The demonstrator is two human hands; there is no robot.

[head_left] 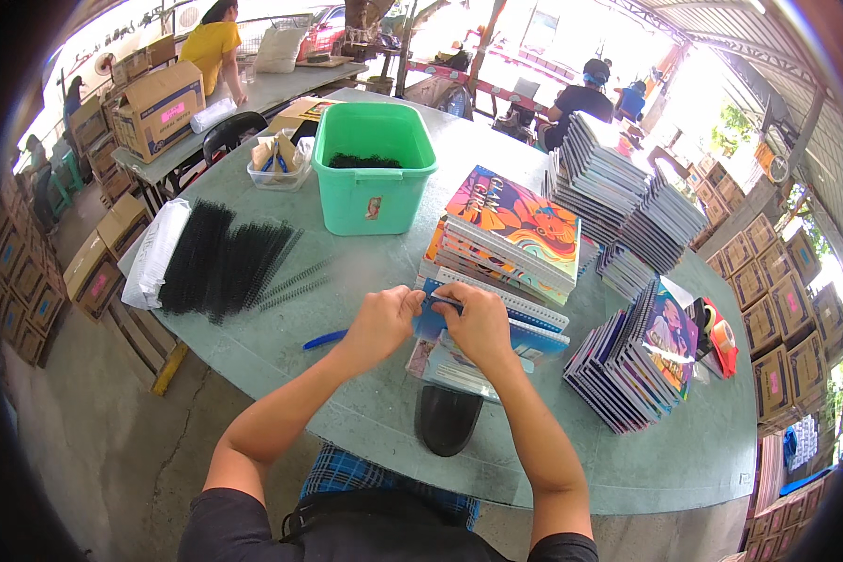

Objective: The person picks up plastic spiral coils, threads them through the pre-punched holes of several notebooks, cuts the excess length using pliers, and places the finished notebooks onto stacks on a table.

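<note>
Seated worker at a round grey-green surface (281, 347), seen from the head camera; the left hand (381, 318) and right hand (478, 323) meet over a blue notebook (534, 339) that lies directly in front of the body, at the near foot of a stack of colourful notebooks (506, 239); the fingers of both hands are closed in a pinch on the notebook's upper edge — apparently where its spiral binding runs, which would explain the two-handed, close-set grip; a loose heap of black spiral coils (220, 258) lies to the left, within arm's reach, partly on a white plastic bag (150, 253); a blue pen-like tool (324, 339) rests just beside the left wrist; a green plastic bin (373, 169) holding more dark coils stands beyond the hands; fanned piles of finished notebooks (632, 361) occupy the right side, stacked on edge; a black rounded object (447, 419) sits at the near rim; cardboard boxes (159, 108) and other people fill the background
</note>
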